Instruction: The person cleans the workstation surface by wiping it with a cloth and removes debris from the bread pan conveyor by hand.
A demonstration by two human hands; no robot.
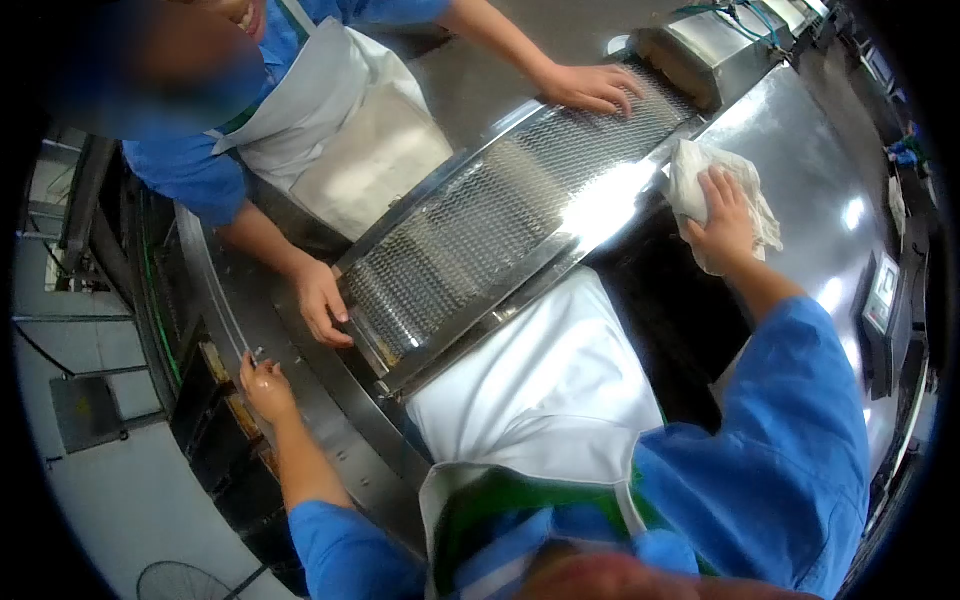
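Note:
On the right, my right hand (722, 220) lies on a crumpled white cloth (692, 180), which rests on the shiny metal surface (820, 160). Its fingers are bent over the cloth. My left hand (268, 388) is at the lower left, at the edge of a curved metal rail (225, 310). The fingers of that hand are curled near the rim, and a small shiny thing shows at their tips, too small to name. Between my hands runs a metal mesh conveyor belt (450, 240) in a steel frame.
Across the belt stands a co-worker in a white apron (350, 150), one hand (595, 90) on the mesh, the other (320, 303) at its lower end. A metal housing (690, 60) covers the belt's far end. A device with a display (882, 295) is at the right.

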